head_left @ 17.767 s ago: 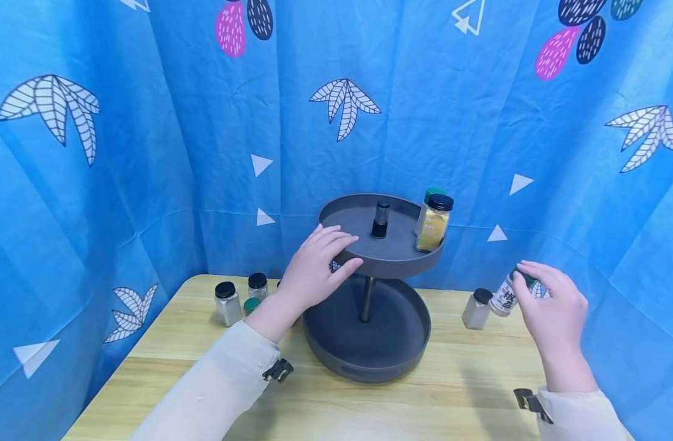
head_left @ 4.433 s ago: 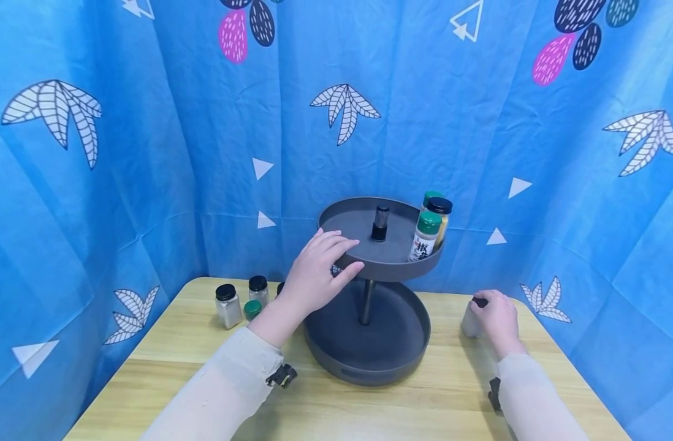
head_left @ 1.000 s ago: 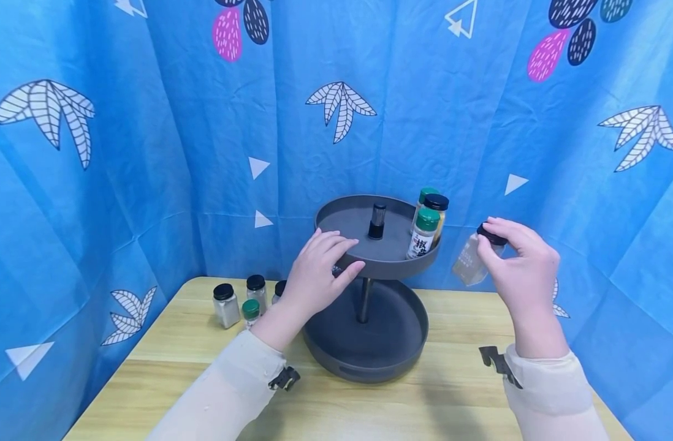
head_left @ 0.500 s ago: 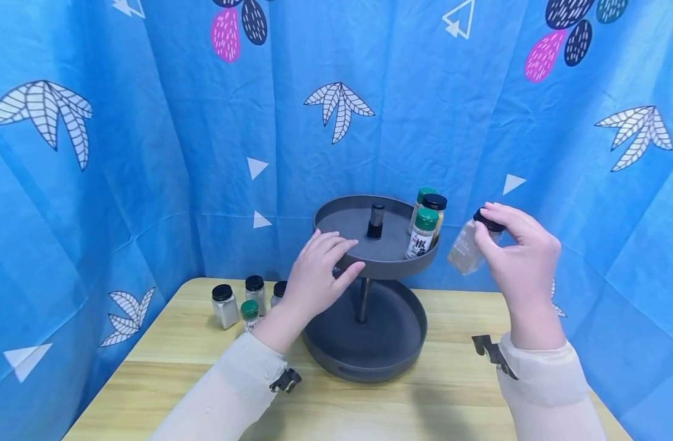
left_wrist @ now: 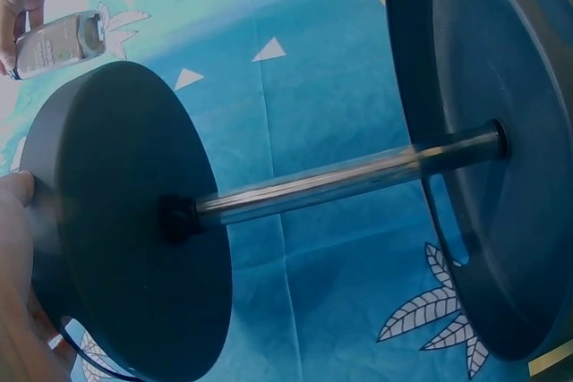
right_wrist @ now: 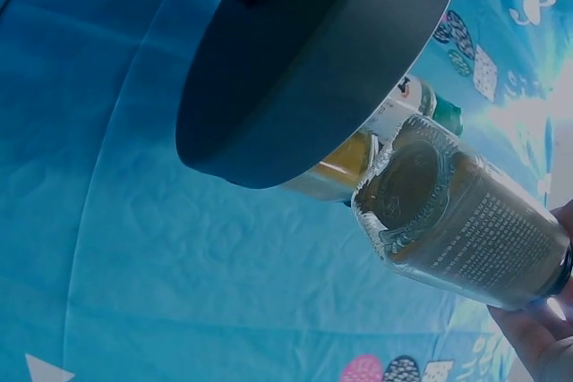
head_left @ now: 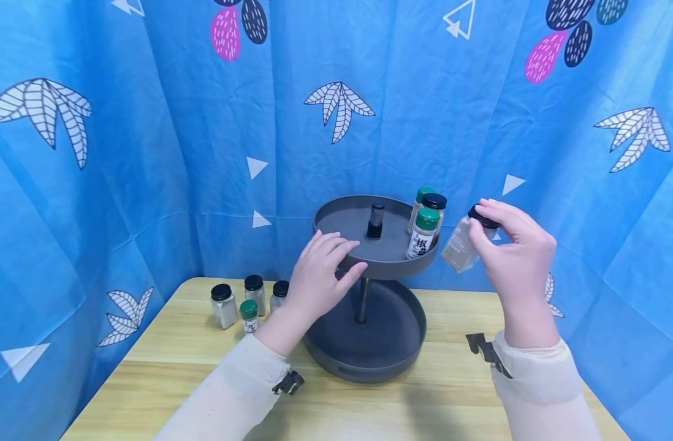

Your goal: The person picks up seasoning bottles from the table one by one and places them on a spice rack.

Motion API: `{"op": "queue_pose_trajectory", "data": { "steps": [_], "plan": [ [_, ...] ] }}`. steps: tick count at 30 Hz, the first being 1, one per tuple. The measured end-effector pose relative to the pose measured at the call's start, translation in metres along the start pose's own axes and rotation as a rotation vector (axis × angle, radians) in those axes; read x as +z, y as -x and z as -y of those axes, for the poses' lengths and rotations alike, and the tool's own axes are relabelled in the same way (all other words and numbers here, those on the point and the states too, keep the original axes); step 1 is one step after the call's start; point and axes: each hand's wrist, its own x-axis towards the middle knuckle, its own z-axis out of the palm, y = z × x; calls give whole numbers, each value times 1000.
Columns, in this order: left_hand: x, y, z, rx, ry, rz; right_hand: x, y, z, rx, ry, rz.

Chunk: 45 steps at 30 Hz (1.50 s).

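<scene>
In the head view my right hand (head_left: 521,269) grips a clear spice jar (head_left: 459,248) by its black lid, tilted in the air just right of the upper tray. The right wrist view shows the jar's glass base (right_wrist: 412,183) and small white print on its side. My left hand (head_left: 319,278) rests against the left rim of the grey upper tray (head_left: 391,269), fingers extended and thumb apart. On that tray's right side stand a green-capped shaker (head_left: 422,242) with a white label, a black-capped yellow jar (head_left: 434,202) partly hidden behind it, and another green-capped jar (head_left: 416,211).
A metal post (head_left: 363,300) joins the upper tray to a wider lower tray (head_left: 364,370) on the wooden table (head_left: 165,380). Left of the stand are black-capped jars (head_left: 224,309) and a small green-capped shaker (head_left: 249,315). A blue curtain (head_left: 369,165) hangs behind.
The green-capped shaker has come onto the upper tray. My right hand has picked the black-lidded spice jar off the table, raised it and brought it left towards the tray. My left hand stays put.
</scene>
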Motion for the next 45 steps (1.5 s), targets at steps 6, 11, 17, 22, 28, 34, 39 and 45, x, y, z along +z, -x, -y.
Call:
{"op": "queue_pose_trajectory", "data": {
  "steps": [6, 11, 17, 22, 28, 34, 39, 45],
  "plan": [
    [1, 0, -1, -2, -2, -6, 4, -1, 4, -24, -15, -16],
    [1, 1, -2, -10, -3, -6, 5, -2, 7, -43, -20, -8],
    [2, 1, -4, -9, -16, -16, 7, -3, 11, -78, -39, 9],
    [4, 1, -5, -16, -17, -18, 10, -4, 13, -80, -62, -10],
    [4, 2, -6, -29, -25, -13, 13, -4, 15, -84, -64, -17],
    [5, 1, -6, -30, -28, -14, 16, -5, 20, -89, -85, -4],
    [4, 1, -7, -29, -33, -13, 20, -6, 24, -82, -127, 2],
    [5, 1, -8, -21, -29, -17, 25, -6, 27, -100, -162, 17]
  ]
}}
